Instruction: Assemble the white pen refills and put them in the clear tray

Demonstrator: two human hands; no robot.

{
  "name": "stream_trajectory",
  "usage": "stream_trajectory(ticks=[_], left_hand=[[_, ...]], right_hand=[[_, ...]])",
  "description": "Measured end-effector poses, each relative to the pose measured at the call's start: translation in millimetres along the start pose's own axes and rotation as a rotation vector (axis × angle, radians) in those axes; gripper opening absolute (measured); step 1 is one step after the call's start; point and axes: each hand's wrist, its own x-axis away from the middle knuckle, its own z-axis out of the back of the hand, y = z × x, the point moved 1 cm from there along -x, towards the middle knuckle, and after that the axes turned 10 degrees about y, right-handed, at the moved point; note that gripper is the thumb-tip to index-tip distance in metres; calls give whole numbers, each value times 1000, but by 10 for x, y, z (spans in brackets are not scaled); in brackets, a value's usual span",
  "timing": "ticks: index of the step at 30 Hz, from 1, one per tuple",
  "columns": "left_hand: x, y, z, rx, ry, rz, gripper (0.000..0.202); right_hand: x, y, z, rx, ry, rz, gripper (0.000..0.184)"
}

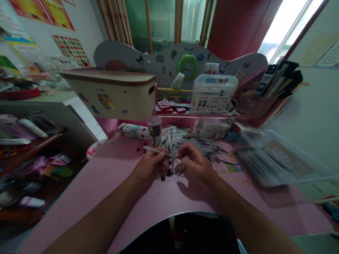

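Note:
My left hand (151,165) is closed around a thin white pen (159,151) that lies across its fingers and points right. My right hand (194,159) pinches the pen's right end, fingers curled. Both hands hover just above the pink desk (111,183). Right behind them lies a heap of several white pens (190,140). Small black caps (168,173) sit on the desk under the hands.
A small clear jar (155,130) and a long carton (132,130) stand behind the left hand. A clear plastic box (267,158) with pens lies at right. A cream shelf unit (111,91), a clear case (213,93) and cluttered shelves (29,148) surround the desk.

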Motion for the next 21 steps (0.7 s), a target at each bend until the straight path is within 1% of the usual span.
stream_trajectory(ticks=[3, 4, 6, 7, 8, 10, 12, 14, 15, 17, 19, 21], left_hand=[[-80, 48, 47, 131, 92, -2, 2], [-99, 68, 60, 173, 116, 15, 5], [-122, 114, 79, 252, 162, 65, 16], [-127, 139, 84, 288, 179, 94, 21], [-128, 163, 87, 323, 191, 120, 25], [-126, 207, 84, 387, 192, 162, 32], [-121, 233, 76, 421, 193, 180, 36], [-112, 230, 66, 414, 197, 173, 35], [-106, 215, 60, 399, 195, 167, 34], [-86, 167, 45, 357, 167, 149, 30], [-58, 108, 28, 304, 108, 133, 23], [-24, 56, 12, 240, 37, 124, 16]], right_hand=[[-13, 38, 37, -265, 35, -171, 20], [-21, 54, 44, -315, 38, -210, 21], [-31, 85, 40, -330, 36, -249, 20], [-30, 97, 28, -292, 32, -255, 19], [-23, 106, 8, -208, 14, -231, 17], [6, 111, -57, 22, -41, -122, 13], [57, 106, -150, 256, -135, 38, 8], [121, 105, -260, 469, -233, 219, 5], [155, 112, -314, 567, -268, 301, 6], [216, 142, -410, 750, -301, 450, 9], [256, 196, -474, 824, -288, 518, 10], [276, 261, -504, 835, -292, 562, 10]])
